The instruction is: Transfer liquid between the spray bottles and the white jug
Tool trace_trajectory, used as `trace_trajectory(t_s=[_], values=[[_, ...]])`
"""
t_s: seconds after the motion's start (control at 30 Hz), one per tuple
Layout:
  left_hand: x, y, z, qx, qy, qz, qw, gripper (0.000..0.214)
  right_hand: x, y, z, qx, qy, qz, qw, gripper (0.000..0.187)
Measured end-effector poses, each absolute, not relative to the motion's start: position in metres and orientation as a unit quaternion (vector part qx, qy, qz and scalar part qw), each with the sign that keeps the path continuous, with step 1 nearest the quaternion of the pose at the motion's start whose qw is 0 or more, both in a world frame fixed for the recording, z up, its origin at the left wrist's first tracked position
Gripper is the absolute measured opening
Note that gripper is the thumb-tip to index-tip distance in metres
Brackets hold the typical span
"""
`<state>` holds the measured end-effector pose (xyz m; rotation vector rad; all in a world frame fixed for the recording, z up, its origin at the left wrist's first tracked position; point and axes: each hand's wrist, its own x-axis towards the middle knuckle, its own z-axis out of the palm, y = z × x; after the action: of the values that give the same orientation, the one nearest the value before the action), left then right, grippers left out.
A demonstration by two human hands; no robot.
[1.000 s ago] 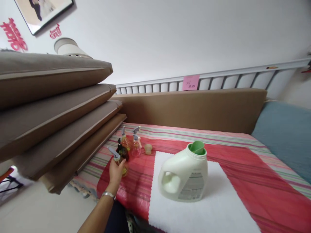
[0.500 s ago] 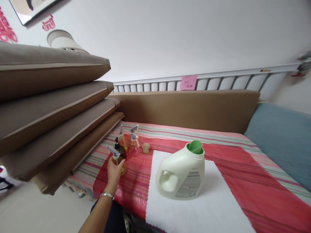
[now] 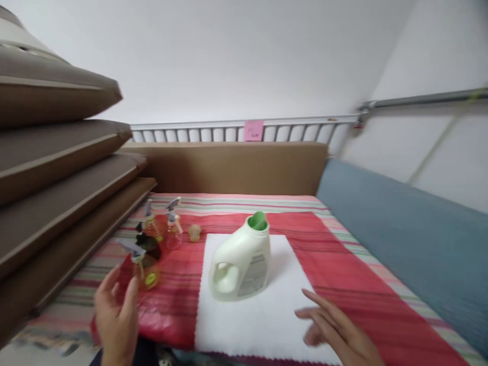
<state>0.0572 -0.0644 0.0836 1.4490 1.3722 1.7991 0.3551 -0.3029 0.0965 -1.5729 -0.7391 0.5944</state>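
My left hand (image 3: 117,310) is apart from everything, thumb and fingers spread, just in front of a clear spray bottle (image 3: 147,274) with a grey trigger head. At the lower right my right hand (image 3: 335,328) hovers over the edge of a white cloth (image 3: 244,328), fingers stretched out and holding nothing. On that cloth stands a pale green detergent jug (image 3: 240,259) with a green spout insert (image 3: 259,221) in its open mouth. Behind the nearest spray bottle are a dark pump bottle (image 3: 150,246) and several more trigger bottles, among them a clear one (image 3: 174,236).
A small translucent cup (image 3: 194,233) sits behind the cloth on the red covering (image 3: 175,305). Stacked brown cushions (image 3: 64,142) rise at the left, a brown panel (image 3: 236,168) runs along the back, and a blue padded surface (image 3: 400,223) borders the right.
My left hand has let go of the near spray bottle and drawn back. My right hand has come into view at the lower right. The view has turned to the right.
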Motion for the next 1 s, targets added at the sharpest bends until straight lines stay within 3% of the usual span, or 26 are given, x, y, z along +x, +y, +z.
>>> trace_trajectory(t_s=[0.07, 0.17, 0.23, 0.37, 0.5, 0.8, 1.0], values=[[0.070, -0.092, 0.103, 0.559, 0.438, 0.636, 0.303, 0.047, 0.362, -0.296, 0.114, -0.658, -0.321, 0.246, 0.635, 0.047], [0.095, -0.125, 0.120, 0.609, 0.424, 0.591, 0.318, 0.033, 0.358, -0.286, 0.131, -0.624, -0.328, 0.229, 0.671, 0.045], [0.115, -0.141, 0.123, 0.640, 0.397, 0.534, 0.384, 0.030, 0.351, -0.283, 0.135, -0.607, -0.334, 0.227, 0.684, 0.043], [0.161, -0.156, 0.130, 0.663, 0.294, 0.414, 0.550, 0.041, 0.345, -0.284, 0.140, -0.594, -0.352, 0.227, 0.687, 0.043], [0.198, -0.160, 0.147, 0.625, 0.244, 0.363, 0.646, 0.050, 0.352, -0.285, 0.148, -0.584, -0.352, 0.211, 0.700, 0.043], [0.194, -0.165, 0.147, 0.577, 0.288, 0.423, 0.637, 0.060, 0.358, -0.287, 0.158, -0.558, -0.357, 0.206, 0.720, 0.044], [0.189, -0.158, 0.165, 0.553, 0.292, 0.464, 0.627, 0.061, 0.374, -0.283, 0.155, -0.574, -0.343, 0.216, 0.711, 0.065]])
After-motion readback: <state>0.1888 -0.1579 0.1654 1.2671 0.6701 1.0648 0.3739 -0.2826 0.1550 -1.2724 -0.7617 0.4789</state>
